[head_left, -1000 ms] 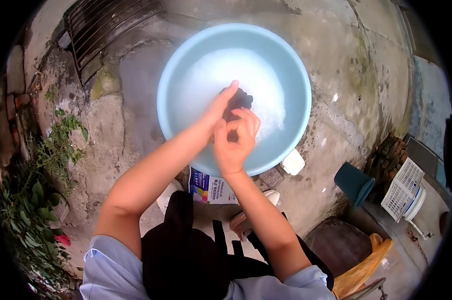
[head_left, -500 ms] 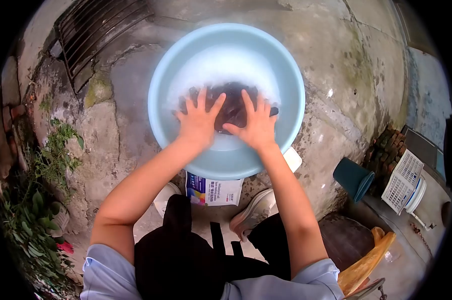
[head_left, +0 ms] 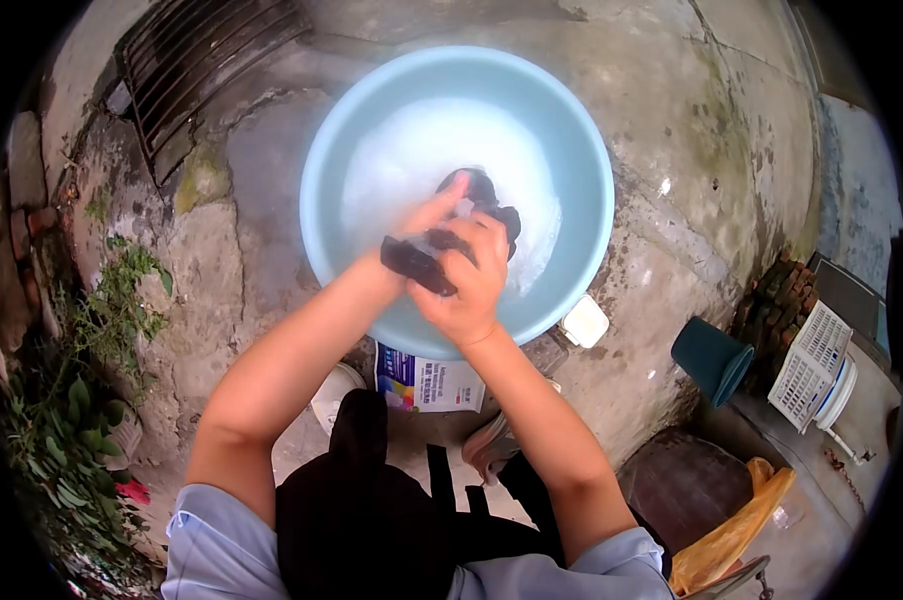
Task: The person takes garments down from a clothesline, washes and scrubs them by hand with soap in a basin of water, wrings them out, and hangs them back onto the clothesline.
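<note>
A light blue basin (head_left: 317,200) of white, sudsy water (head_left: 402,140) stands in front of me. Over the water a wet, dark cloth (head_left: 412,262) is bunched up between my two hands. My left hand (head_left: 434,212) is closed on it from the left, and part of this hand is hidden behind the cloth and my other hand. With fingers curled over the bundle, my right hand (head_left: 472,290) grips it from the near side. Parts of the cloth stick out beyond my fingers on both sides. What kind of garment it is, I cannot tell.
A printed packet (head_left: 442,385) lies by the basin's near edge, between my shoes. To the right are a small white object (head_left: 584,321), a dark green bucket (head_left: 712,360) and a white basket (head_left: 810,368). A metal grate (head_left: 207,70) lies at upper left, plants (head_left: 82,440) at left.
Both hands were spread flat on the dark cloth in the water. They have come together, fingers closed, and the cloth is now gathered up between them.
</note>
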A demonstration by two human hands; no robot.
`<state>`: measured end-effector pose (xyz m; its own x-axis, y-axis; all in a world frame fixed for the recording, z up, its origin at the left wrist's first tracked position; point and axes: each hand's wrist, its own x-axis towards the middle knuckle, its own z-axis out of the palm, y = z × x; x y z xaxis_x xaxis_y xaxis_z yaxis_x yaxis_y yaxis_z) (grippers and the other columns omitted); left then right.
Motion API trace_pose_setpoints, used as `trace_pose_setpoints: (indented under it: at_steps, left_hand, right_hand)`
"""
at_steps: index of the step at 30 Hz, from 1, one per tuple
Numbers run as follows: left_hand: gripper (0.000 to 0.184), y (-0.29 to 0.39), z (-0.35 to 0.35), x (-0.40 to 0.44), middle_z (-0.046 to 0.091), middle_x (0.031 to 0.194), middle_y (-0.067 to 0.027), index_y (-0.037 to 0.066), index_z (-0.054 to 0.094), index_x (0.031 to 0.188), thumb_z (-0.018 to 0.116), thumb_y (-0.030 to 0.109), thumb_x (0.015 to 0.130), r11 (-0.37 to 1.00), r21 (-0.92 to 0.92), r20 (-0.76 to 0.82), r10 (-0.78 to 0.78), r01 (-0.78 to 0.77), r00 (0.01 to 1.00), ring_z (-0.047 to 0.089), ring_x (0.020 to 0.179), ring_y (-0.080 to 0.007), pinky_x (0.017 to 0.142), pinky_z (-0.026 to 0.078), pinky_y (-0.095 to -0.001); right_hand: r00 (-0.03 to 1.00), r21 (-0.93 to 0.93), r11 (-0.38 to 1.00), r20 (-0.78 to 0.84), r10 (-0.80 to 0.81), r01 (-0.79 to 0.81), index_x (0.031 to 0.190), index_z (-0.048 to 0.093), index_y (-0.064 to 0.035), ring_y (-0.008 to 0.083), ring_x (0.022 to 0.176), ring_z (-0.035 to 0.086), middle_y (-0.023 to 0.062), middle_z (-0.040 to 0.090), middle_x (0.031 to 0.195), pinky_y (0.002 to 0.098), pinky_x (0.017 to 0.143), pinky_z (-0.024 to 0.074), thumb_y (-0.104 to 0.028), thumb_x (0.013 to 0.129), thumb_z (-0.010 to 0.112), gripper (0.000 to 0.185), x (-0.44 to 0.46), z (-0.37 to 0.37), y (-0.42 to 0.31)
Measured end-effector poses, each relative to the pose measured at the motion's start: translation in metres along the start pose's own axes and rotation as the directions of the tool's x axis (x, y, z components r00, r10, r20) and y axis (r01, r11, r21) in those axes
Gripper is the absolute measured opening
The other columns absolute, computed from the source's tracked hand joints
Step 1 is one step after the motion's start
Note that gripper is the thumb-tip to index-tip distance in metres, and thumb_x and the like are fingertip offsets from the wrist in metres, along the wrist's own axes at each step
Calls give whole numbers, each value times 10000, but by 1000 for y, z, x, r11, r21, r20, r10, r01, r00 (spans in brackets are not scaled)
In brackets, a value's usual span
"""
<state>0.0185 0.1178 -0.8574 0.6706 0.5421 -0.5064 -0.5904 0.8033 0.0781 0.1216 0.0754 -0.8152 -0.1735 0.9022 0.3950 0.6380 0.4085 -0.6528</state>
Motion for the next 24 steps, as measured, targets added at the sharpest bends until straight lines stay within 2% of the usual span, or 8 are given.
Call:
trace_pose_setpoints:
  at_steps: [2, 7, 10, 11, 14, 18, 23, 24]
  left_hand:
    - [306, -12, 21, -8, 619, 882, -23, 101, 618, 1024, 482, 372, 980, 997, -51, -405, 35, -61, 913, 613, 757, -141, 615, 507, -298]
    - [378, -7, 34, -10, 606, 772, -90, 45, 610, 996, 486, 395, 925, 891, 423, -586, 131, 164, 800, 594, 704, -225, 581, 460, -322]
    - [423, 6, 27, -12, 627, 1084, -209, 110, 580, 1228, 568, 353, 882, 4, 941, -305, 440, 338, 844, 620, 897, -364, 781, 517, -448]
    - [423, 8, 23, -15, 627, 1084, -209, 110, 580, 1228, 568, 353, 882, 4, 942, -304, 439, 337, 845, 620, 897, -364, 781, 517, -448]
    - [737, 11, 11, -24, 163, 1543, -163, 245, 348, 1472, 680, 328, 819, -541, 717, -56, 584, 439, 810, 410, 1219, -485, 908, 475, -554]
    - [632, -25, -19, -1, 329, 1488, -188, 217, 449, 1414, 669, 302, 828, -894, 325, 153, 371, 308, 916, 468, 1189, -430, 881, 488, -517]
    - [438, 39, -1, 34, 667, 1074, -143, 71, 573, 1243, 546, 338, 897, -306, 883, -200, 440, 355, 875, 640, 946, -282, 857, 482, -401]
    - [463, 46, 1, 32, 643, 1128, -130, 67, 575, 1237, 487, 406, 935, 505, 838, -369, 244, 208, 897, 615, 1005, -268, 885, 474, -409]
  right_hand:
    - [990, 38, 998, -122, 63, -59, 804, 628, -16, 327, 795, 563, 125, 608, 888, 392, 695, 476, -65, 564, 692, 254, 18, 4, 15]
    - [744, 216, 740, -78, 664, -637, 787, 658, -19, 289, 712, 623, 111, 599, 771, 373, 671, 496, -116, 684, 671, 142, 51, 10, 70]
    - [777, -311, 738, -2, 629, -599, 1218, 571, -99, 329, 1044, 568, 142, 525, 1191, 447, 867, 492, -258, 774, 715, 493, 49, -11, 107]
    - [804, -519, 713, 80, 589, -471, 1336, 478, -138, 357, 1138, 502, 145, 454, 1308, 462, 886, 498, -324, 817, 713, 599, 47, -24, 107]
    - [814, -602, 768, 321, 485, -220, 1431, 406, -172, 447, 1302, 354, 197, 342, 1451, 614, 997, 371, -483, 844, 655, 710, 20, -34, 91]
    - [658, -680, 729, 586, 473, 82, 1499, 309, -208, 456, 1349, 298, 187, 272, 1518, 736, 987, 256, -613, 735, 703, 950, -19, -17, 70]
    - [656, -350, 698, 250, 712, -624, 1091, 649, -107, 379, 1126, 512, 151, 567, 1185, 464, 928, 436, -194, 610, 811, 515, 9, -5, 110]
    - [829, -212, 836, 150, 539, -506, 1018, 655, -102, 367, 1049, 529, 139, 574, 1106, 443, 891, 444, -168, 579, 797, 466, 9, -1, 102]
